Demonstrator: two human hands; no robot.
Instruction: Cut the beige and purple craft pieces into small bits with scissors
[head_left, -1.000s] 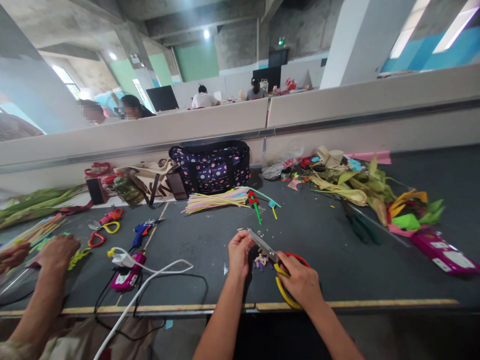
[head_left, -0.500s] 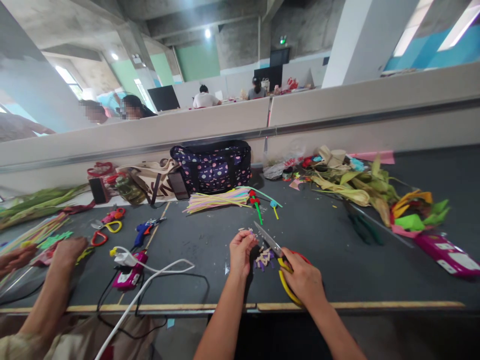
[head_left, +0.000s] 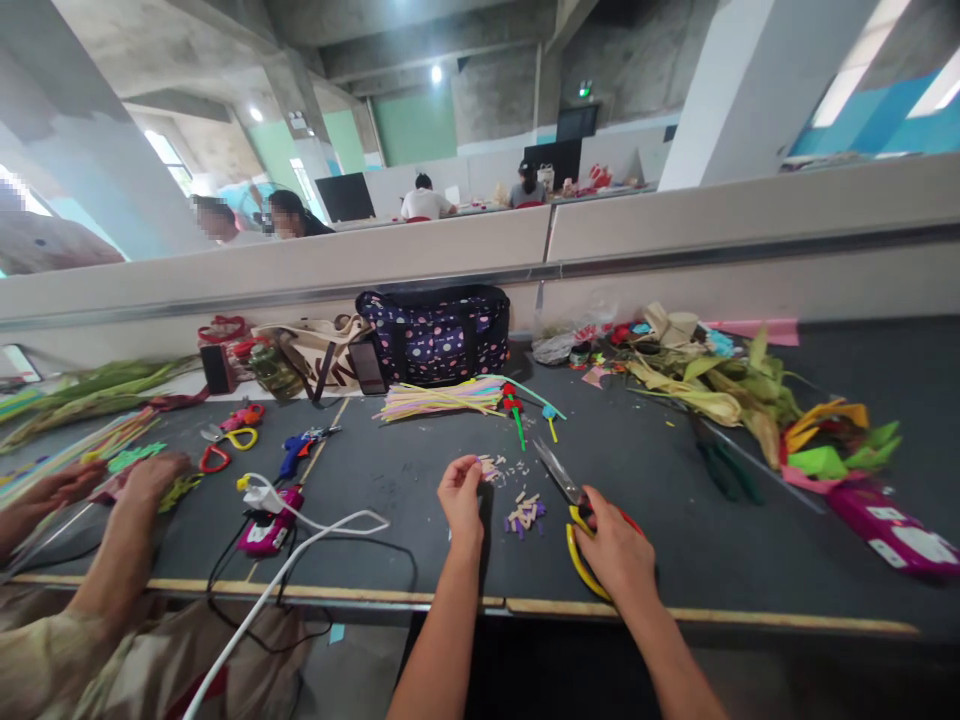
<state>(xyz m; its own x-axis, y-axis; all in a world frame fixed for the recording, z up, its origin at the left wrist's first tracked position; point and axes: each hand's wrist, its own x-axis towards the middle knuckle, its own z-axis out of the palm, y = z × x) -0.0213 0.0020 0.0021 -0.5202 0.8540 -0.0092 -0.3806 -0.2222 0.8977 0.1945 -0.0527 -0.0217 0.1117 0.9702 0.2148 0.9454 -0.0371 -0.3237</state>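
My right hand (head_left: pixel 616 545) grips a pair of scissors (head_left: pixel 559 475) by its red and yellow handles. The blades point up and to the left, just above the dark tabletop. My left hand (head_left: pixel 460 495) is closed in a pinch; whatever sits between its fingertips is too small to make out. Right by those fingertips lies a scatter of small pale bits (head_left: pixel 491 467). A little heap of beige and purple cut pieces (head_left: pixel 526 513) rests between my two hands.
Ahead lie a bundle of pastel pipe cleaners (head_left: pixel 442 399) and a dotted bag (head_left: pixel 442 335). Dry corn husks (head_left: pixel 720 380) and pliers (head_left: pixel 724 465) are to the right. Leftward are a glue gun (head_left: pixel 300 450), a white cable (head_left: pixel 315 540) and a co-worker's hands (head_left: pixel 154 478).
My left hand has shifted left, away from the heap, and more of the pale bits show. The scissors have moved slightly right, apart from my left hand. The whole view has shifted a little.
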